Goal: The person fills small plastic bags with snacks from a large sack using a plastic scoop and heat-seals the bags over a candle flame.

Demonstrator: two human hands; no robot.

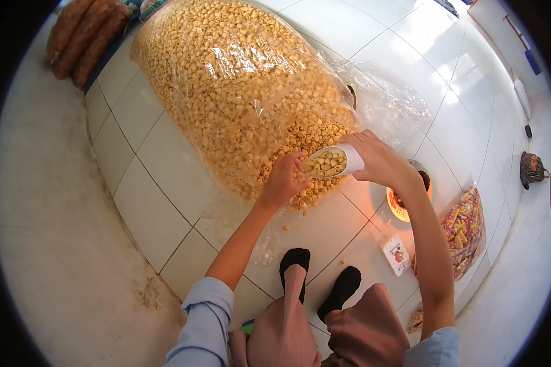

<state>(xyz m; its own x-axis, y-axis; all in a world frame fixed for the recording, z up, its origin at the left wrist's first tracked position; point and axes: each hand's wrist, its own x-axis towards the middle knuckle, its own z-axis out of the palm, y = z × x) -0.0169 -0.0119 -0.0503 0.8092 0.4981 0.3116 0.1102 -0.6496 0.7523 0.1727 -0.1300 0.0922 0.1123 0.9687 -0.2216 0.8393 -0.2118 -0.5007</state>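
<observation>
White scoop (354, 160): over the near end of the big bag, its slanted mouth turned toward the left hand and filled with pale yellow snack pieces (329, 164)
Right hand (376, 159): wrapped round the back of the scoop, fingers over the top and thumb beneath, a hold that leaves the mouth uncovered
Left hand (281, 180): at the scoop's mouth, thumb and fingers parted on either side of the edge; the view is too coarse to tell whether they pinch a thin film or touch the rim
Big clear bag (239, 73): lying on the white tiled floor (159, 177), its near end by the feet, which puts the snacks within reach of both hands
Stray pieces: a few on the tiles between the bag and the black socks (295, 260)
Orange-lit dish (399, 211): beside the right forearm, partly hidden by it, a dark thing at its middle
Small white box (397, 254): on the floor near the dish, with a red picture and dark print too small to read
Bag of colourful packets (465, 229): beyond the right forearm; red and yellow wrappers, no brand legible
Brown filled bags (92, 37): well apart, at the upper left, no label to be read
</observation>
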